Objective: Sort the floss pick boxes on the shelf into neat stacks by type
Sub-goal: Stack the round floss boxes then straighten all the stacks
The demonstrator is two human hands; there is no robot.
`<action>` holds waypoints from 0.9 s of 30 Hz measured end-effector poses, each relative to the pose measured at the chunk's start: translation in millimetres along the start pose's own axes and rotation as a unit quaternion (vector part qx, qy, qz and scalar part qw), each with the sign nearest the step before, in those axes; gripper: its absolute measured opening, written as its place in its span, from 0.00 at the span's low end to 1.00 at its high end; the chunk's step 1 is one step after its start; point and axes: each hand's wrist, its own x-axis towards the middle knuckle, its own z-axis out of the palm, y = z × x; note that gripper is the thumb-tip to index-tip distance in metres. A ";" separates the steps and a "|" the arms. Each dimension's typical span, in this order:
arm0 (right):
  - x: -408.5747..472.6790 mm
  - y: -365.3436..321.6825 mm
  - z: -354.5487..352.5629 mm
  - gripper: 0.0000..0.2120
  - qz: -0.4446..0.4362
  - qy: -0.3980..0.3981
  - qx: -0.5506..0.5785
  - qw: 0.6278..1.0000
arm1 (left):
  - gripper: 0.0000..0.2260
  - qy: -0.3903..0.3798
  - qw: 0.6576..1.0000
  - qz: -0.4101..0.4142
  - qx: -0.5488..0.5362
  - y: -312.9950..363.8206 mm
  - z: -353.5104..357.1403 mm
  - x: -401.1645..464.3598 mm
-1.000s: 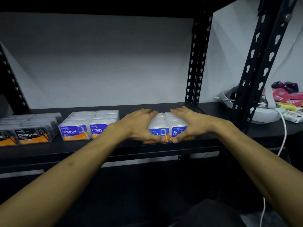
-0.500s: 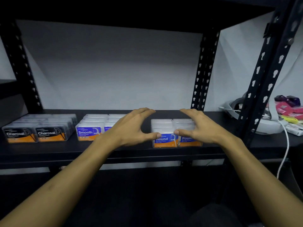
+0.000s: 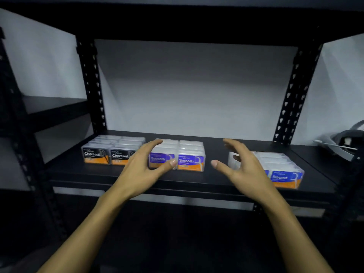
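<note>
Centrally, both hands, left [image 3: 146, 166] and right [image 3: 239, 164], are held spread with nothing grasped; Charcoal boxes [image 3: 110, 152], Smooth boxes [image 3: 185, 154] and Round boxes [image 3: 279, 168] are ranged left to right along the shelf [image 3: 216, 174].

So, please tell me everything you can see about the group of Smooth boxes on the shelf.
The Smooth boxes are clear plastic cases with blue and orange front labels showing a white floss pick. They stand in two tidy rows running towards the back of the black shelf, between the Charcoal boxes and the Round boxes, apart from both. The left hand, open, hides part of the left row; whether it touches cannot be told.
</note>
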 end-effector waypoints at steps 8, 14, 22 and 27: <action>46.4 4.2 78.9 0.31 0.102 0.056 0.095 0.989 | 0.30 0.048 0.998 -0.046 -0.016 -30.6 1.7 30.8; 83.1 15.5 102.0 0.33 0.177 0.047 0.155 0.971 | 0.30 0.047 0.998 -0.030 -0.017 -32.7 24.3 62.4; 92.9 35.1 114.4 0.46 0.238 0.034 0.304 0.922 | 0.27 0.009 0.987 -0.158 -0.020 -49.1 43.7 94.1; 94.2 35.4 119.6 0.30 0.232 0.007 0.300 0.925 | 0.19 0.056 0.978 -0.175 -0.100 -56.3 49.4 97.0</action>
